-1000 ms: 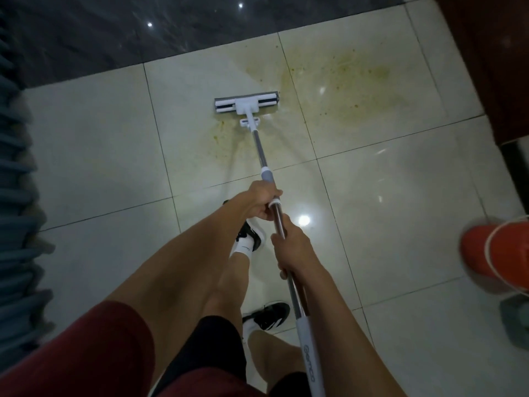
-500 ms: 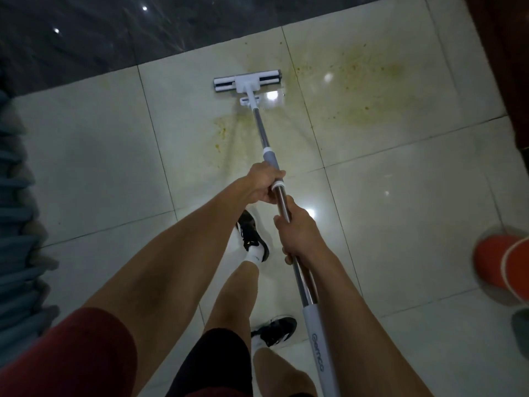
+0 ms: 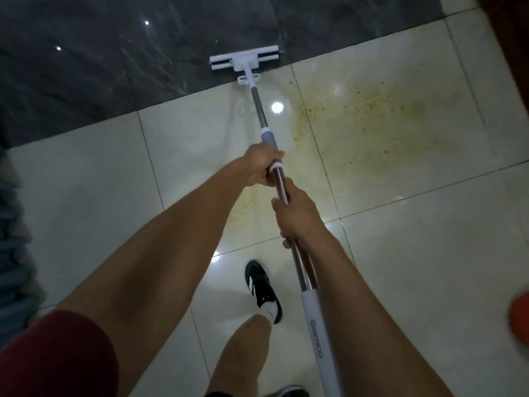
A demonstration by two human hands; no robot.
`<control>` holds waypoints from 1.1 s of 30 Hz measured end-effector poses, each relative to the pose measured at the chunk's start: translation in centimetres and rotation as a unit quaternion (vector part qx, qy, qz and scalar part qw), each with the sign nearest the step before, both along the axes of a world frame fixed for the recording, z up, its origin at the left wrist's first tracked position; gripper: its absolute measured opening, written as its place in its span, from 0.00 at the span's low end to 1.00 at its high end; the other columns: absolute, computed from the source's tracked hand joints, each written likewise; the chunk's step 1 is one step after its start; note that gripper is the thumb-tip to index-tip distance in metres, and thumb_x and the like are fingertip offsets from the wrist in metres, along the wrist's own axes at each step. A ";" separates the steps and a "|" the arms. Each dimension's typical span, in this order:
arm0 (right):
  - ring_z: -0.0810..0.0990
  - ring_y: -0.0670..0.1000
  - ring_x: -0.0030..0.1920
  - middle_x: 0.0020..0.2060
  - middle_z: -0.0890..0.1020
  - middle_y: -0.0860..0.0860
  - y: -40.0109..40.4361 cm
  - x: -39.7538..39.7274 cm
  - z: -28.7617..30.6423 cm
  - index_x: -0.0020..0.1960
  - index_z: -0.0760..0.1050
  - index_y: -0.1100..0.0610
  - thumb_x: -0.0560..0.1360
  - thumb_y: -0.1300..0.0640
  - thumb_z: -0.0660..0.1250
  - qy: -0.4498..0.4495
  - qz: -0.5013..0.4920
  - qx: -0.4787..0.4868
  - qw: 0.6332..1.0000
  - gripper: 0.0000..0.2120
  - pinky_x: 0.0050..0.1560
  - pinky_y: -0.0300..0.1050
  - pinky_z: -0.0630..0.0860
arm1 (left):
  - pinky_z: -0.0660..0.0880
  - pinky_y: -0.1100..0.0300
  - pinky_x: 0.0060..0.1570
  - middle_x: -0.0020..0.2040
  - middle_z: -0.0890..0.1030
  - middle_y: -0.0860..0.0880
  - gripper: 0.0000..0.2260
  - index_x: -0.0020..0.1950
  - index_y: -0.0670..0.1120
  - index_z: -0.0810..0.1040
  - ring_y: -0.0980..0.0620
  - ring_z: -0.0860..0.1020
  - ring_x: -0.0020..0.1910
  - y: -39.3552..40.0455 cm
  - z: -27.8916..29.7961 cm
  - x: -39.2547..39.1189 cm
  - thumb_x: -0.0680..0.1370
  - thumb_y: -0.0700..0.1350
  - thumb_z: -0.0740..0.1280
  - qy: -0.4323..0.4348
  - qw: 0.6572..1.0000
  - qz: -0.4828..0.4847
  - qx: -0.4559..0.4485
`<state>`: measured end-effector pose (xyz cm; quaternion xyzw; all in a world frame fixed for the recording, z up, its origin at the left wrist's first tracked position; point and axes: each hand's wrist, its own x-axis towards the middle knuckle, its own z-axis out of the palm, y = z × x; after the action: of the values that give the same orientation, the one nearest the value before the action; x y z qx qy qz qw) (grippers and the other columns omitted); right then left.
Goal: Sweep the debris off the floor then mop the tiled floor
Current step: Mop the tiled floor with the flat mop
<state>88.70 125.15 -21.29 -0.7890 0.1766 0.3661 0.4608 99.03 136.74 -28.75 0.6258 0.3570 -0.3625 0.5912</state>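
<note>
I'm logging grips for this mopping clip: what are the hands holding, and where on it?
Both grip the mop by its pole: left hand at the grey collar, right hand just behind it on the bare metal.

Glossy tiled floor (image 3: 415,267); shiny metal mop pole (image 3: 260,110)

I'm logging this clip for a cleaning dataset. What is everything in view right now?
mop: one, white head, silver pole, head on the dark floor at the tile edge
stain: one, yellowish, on the pale tiles right of the pole
pale tiles: several, cream
dark floor: one area, grey-black, far side
orange object: one, blurred, right edge
shoe: one clearly seen, black and white
left hand: grips the pole, farther down
right hand: grips the pole, nearer
</note>
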 end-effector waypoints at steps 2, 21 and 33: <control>0.78 0.52 0.33 0.44 0.78 0.54 1.0 2.7 -0.4 0.72 0.65 0.46 0.82 0.56 0.58 -0.001 -0.011 0.008 1.000 0.18 0.24 0.41 0.76 | 0.81 0.46 0.40 0.44 0.76 0.42 0.07 0.54 0.40 0.74 0.44 0.79 0.38 0.7 -0.2 2.7 0.82 0.42 0.68 -0.006 1.000 0.005 0.000; 0.79 0.56 0.42 0.52 0.80 0.58 -1.5 -10.3 3.4 0.71 0.64 0.49 0.83 0.55 0.57 0.031 -0.017 -0.026 0.999 0.17 0.49 0.61 0.83 | 0.79 0.49 0.35 0.42 0.77 0.41 0.07 0.53 0.40 0.74 0.45 0.78 0.36 -3.5 1.8 -10.0 0.82 0.43 0.67 0.018 0.999 -0.035 0.032; 0.78 0.52 0.36 0.50 0.78 0.55 -7.8 -34.5 7.0 0.72 0.64 0.47 0.83 0.55 0.56 0.051 -0.090 -0.017 0.995 0.18 0.32 0.47 0.79 | 0.80 0.48 0.39 0.40 0.77 0.41 0.07 0.51 0.40 0.73 0.46 0.77 0.35 -10.7 4.4 -33.5 0.82 0.44 0.67 0.032 0.995 -0.091 -0.003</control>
<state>54.22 117.37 -14.33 -0.7582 0.2761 0.3599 0.4683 65.58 126.00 -24.31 0.6423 0.3163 -0.4356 0.5456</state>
